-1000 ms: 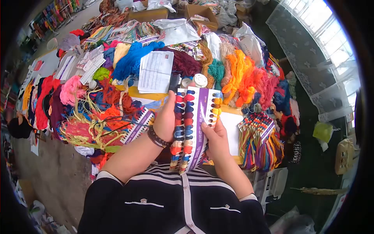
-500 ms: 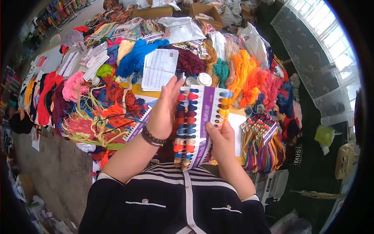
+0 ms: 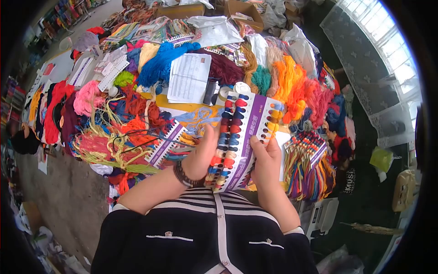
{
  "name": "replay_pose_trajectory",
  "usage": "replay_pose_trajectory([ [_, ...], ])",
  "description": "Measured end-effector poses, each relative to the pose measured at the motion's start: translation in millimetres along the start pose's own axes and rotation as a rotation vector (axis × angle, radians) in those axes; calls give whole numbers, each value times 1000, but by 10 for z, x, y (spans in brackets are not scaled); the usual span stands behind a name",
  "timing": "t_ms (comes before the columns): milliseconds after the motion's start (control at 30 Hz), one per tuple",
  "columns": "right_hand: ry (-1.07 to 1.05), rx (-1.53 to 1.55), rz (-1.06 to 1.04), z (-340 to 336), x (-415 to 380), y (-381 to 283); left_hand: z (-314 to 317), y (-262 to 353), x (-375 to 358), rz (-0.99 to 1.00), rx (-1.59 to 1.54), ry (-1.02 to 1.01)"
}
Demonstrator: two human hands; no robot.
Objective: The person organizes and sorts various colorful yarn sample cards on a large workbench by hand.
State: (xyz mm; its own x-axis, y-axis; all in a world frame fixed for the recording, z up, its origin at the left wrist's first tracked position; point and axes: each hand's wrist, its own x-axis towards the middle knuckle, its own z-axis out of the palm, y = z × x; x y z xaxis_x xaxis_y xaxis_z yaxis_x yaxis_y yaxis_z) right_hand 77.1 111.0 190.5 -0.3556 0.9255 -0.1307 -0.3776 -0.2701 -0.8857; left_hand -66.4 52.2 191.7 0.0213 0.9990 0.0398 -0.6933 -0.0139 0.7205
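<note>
My right hand [image 3: 267, 162] grips a stack of embroidery thread cards [image 3: 244, 141] by its right side, thumb on the front and the other fingers partly hidden behind. The white cards have a purple band and punched holes; looped skeins in red, navy, blue, cream and yellow run along both edges. My left hand [image 3: 200, 155], with a dark beaded bracelet [image 3: 182, 175] at the wrist, lies along the stack's left edge, its visible fingers stretched out and not wrapped around it. Another thread card [image 3: 166, 144] lies on the table to the left.
Loose yarn heaps cover the table, including blue [image 3: 162, 64], orange [image 3: 289, 84] and pink [image 3: 89, 98] bundles. Printed sheets [image 3: 189, 77] lie behind my hands, near a dark bottle [image 3: 211, 92] and a white tape roll [image 3: 242, 87]. More threaded cards [image 3: 310, 166] hang at the right.
My left hand has come down from beside the stack's upper left to its lower left edge. The stack has shifted slightly right and up with my right hand, tilting a little more.
</note>
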Motion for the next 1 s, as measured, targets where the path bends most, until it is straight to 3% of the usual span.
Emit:
replay_pose_trajectory([
  [100,19,51,48,13,-14,14,-123,-200,-34,-189,-144,79],
  [200,34,64,70,27,-27,47,-73,-142,-102,-246,20,145],
  [400,125,105,58,-53,18,63,-124,-266,-318,-159,61,-118],
  [533,124,138,72,-136,40,179,-484,-604,-465,-523,-91,-73],
  [567,133,134,55,-252,59,228,-673,-707,-503,-431,412,-71],
  [600,172,144,48,-251,43,178,-924,-895,-451,-87,613,-98],
  [667,214,101,-1,-393,53,155,-1470,-850,-526,-245,1379,-40],
  [733,272,44,-31,-524,30,124,-1995,-785,-529,-534,1675,176],
  [800,330,21,-43,-642,4,112,-2657,-908,-619,-350,2097,379],
  [867,389,10,-44,-756,-19,131,-2882,-838,-645,-201,2306,353],
  [900,422,-3,-41,-771,-36,140,-2972,-792,-615,-403,2298,218],
  [967,481,-22,-45,-802,-48,140,-2908,-642,-586,-492,2399,20],
  [1000,489,-28,-42,-828,-54,141,-2981,-635,-603,-404,2377,-21],
])
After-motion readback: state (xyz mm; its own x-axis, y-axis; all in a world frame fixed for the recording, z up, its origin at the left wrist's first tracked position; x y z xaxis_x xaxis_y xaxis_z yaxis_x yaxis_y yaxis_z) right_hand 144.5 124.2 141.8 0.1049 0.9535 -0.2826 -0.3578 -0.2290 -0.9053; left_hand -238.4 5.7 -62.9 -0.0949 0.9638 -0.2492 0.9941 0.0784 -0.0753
